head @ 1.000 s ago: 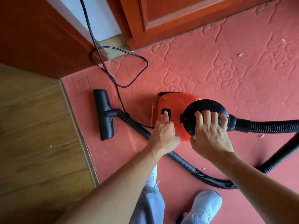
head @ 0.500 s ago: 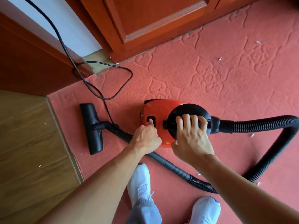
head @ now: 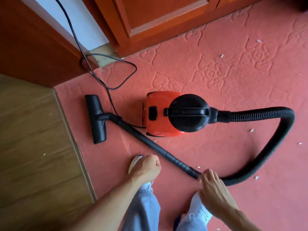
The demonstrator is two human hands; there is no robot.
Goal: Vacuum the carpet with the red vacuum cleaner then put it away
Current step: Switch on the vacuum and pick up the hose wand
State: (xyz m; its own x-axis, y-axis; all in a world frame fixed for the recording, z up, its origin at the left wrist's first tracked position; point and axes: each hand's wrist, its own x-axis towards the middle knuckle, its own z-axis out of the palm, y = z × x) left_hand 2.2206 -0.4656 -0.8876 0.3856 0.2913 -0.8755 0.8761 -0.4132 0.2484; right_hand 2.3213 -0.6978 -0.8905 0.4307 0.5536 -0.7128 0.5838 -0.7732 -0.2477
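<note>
The red vacuum cleaner (head: 160,112) with its black top handle stands on the red carpet (head: 216,72) at centre. Its ribbed black hose (head: 283,130) loops right and back to a black wand (head: 150,144), which ends in the floor nozzle (head: 97,120) at the carpet's left edge. My right hand (head: 213,185) hovers with fingers apart just over the joint of hose and wand, holding nothing. My left hand (head: 146,167) is curled into a loose fist above my left shoe, apart from the wand.
A black power cord (head: 106,64) runs from the vacuum up past the wooden door frame (head: 41,52). A wooden cabinet door (head: 158,19) stands at the top. Wood flooring (head: 33,147) lies left. Small white scraps (head: 251,130) dot the carpet. My shoes (head: 200,212) are below.
Both hands have left the vacuum body and drawn back toward me. The right hand now reaches over the hose and wand joint; the left has closed into a fist.
</note>
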